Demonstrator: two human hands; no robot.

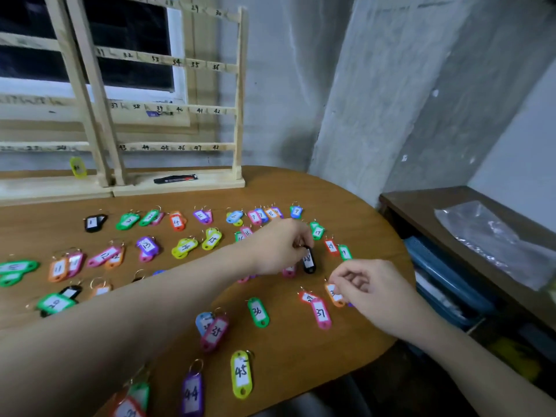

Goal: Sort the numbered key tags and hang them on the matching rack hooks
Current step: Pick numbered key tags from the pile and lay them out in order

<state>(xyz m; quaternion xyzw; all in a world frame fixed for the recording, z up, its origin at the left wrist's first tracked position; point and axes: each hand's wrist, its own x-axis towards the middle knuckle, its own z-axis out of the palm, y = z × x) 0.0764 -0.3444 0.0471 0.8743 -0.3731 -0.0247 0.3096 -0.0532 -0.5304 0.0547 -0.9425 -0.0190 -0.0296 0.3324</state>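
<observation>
Sorting looks nearly done, tags in number order across the bench (301,350) while rack (168,109) hooks at eleven o'clock stay almost bare; left hand (279,245) pinches the black tag (309,260), right hand (361,284) an orange tag (333,294)

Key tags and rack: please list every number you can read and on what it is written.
"45": yellow tag
"44": purple tag
"37": pink tag
"36": green tag
"28": black tag, pinched by left hand
"31" to "48": wooden rack rails
Orange tag under right hand: unreadable.
</observation>
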